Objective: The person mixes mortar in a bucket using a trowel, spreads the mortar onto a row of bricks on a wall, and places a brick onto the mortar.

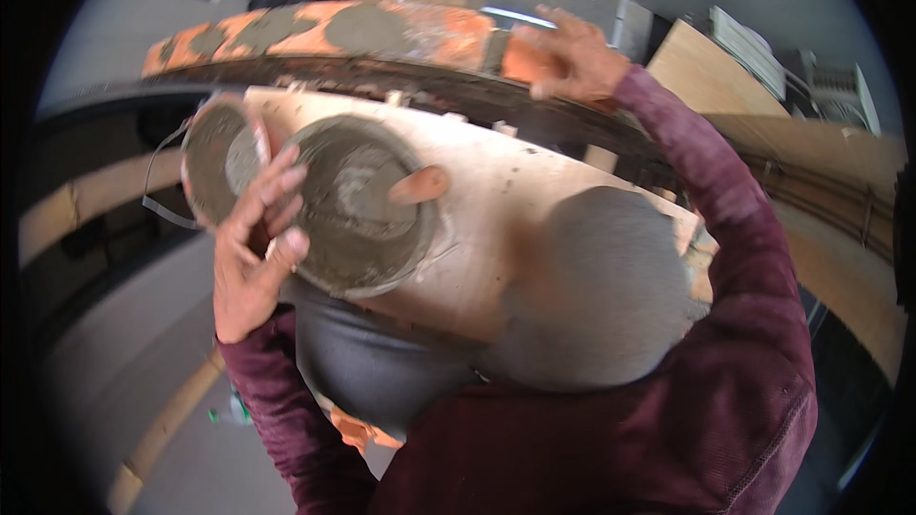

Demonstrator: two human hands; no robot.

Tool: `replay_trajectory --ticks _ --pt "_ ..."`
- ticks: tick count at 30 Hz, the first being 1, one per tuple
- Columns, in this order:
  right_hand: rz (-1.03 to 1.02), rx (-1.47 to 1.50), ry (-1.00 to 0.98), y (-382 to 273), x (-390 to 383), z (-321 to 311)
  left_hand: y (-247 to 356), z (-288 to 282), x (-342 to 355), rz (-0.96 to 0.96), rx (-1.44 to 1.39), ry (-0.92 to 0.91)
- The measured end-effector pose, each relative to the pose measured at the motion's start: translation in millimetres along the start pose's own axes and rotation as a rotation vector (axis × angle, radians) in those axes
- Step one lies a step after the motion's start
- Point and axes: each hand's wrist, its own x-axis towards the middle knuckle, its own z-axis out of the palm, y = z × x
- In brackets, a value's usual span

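My right hand [582, 62] is at the right part of a brick course, its thumb on the near side and fingers over the top of an orange brick [530, 62]. Grey mortar [493, 52] fills the joint on that brick's left. My left hand [250, 262] is raised at the left rim of a bucket of wet grey mortar [353, 248], fingers apart and nothing in them. A tool with a wooden handle [420, 185] rests in that bucket; its blade is hidden or coated in mortar.
Left of it stands a smaller bucket [196, 181] with a wire handle. Both are on a pale wooden board [477, 229] below the orange brick course [458, 33], smeared with mortar. My grey-clad knee [611, 286], blurred, covers the board's right part. Plywood [711, 67] leans far right.
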Motion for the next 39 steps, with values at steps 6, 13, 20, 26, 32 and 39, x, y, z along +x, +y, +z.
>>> replay_trajectory --ticks 6,13,20,26,32,39 --pt "-0.570 0.603 0.020 -155.5 20.2 -71.0 -9.8 -29.4 -0.5 -0.044 -0.082 0.185" --pt "-0.778 -0.260 -0.058 -218.3 18.9 -74.7 -19.2 -21.2 102.7 0.065 0.132 -0.009" --pt "-0.423 -0.049 0.295 -76.4 -96.4 -158.1 -41.0 17.7 242.6 0.223 0.357 -0.144" --pt "0.516 0.312 0.008 -25.5 -220.7 -92.2 -61.9 136.2 291.1 0.331 0.808 -0.308" --pt "0.703 0.445 0.407 -58.1 -216.9 8.8 -77.5 219.3 293.7 0.372 0.838 -0.268" --pt "0.601 0.481 0.554 -73.8 -177.5 9.3 -83.2 233.6 292.7 0.300 0.852 -0.181"
